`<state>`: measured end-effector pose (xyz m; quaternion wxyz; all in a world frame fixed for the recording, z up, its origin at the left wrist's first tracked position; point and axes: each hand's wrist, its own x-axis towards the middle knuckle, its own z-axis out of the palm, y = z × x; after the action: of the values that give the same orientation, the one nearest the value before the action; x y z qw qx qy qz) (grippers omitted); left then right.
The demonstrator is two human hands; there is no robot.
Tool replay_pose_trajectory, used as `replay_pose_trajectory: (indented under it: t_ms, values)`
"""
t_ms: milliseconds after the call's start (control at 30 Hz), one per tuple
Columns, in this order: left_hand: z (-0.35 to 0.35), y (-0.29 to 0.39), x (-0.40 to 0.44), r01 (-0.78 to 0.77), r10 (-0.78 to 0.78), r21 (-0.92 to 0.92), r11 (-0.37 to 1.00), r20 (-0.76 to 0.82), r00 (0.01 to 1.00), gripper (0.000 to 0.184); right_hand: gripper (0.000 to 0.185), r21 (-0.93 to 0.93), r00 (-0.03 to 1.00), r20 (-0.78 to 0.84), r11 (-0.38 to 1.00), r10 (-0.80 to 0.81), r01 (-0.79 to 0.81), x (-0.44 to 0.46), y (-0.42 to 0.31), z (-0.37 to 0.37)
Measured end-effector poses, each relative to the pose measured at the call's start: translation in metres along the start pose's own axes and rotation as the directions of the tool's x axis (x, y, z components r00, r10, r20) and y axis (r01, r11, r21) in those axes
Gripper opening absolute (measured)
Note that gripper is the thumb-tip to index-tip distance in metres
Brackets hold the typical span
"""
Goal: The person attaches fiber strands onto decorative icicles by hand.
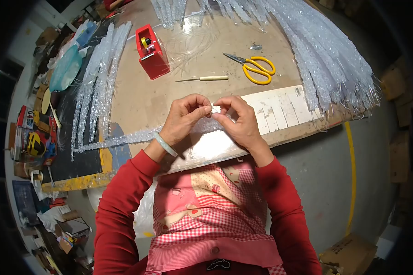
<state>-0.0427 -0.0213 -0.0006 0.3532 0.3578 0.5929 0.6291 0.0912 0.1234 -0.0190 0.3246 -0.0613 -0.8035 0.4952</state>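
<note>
My left hand [182, 120] and my right hand [241, 123] meet over the table's near side, thumb and fingertips pinched together. A tiny whitish piece shows between the fingertips, too small to name. Below the hands runs a clear, glittery beaded strand [135, 137], stretching left along the table; its right part is partly hidden by my hands. Beyond my fingers lies an awl [212, 78] with a pale handle, its tip to the left. Yellow-handled scissors [260, 70] rest farther right, and a red tape dispenser [153, 57] stands at the upper left.
A white marked board [280, 112] lies along the near edge at right. Bundles of glittery strands hang over the right edge [330, 59] and lie at left [98, 73]. Loose clear threads [192, 46] lie near the dispenser. Cluttered shelves [36, 137] stand far left.
</note>
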Motion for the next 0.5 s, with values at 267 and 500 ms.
replay_pose_trajectory:
  t_ms: [267,500]
  values:
    - [-0.0011,-0.0005,0.0019,0.033,-0.033,-0.008,0.999,-0.010,0.999,0.012,0.012,-0.074,0.994,-0.099,0.996,-0.049,0.042,-0.0009,0.0019,0.0023]
    - [-0.0004,-0.0005,0.0014,0.042,-0.042,-0.004,0.999,-0.031,0.999,0.011,0.008,-0.104,0.996,-0.088,0.995,-0.009,0.000,-0.0011,0.0001,0.0019]
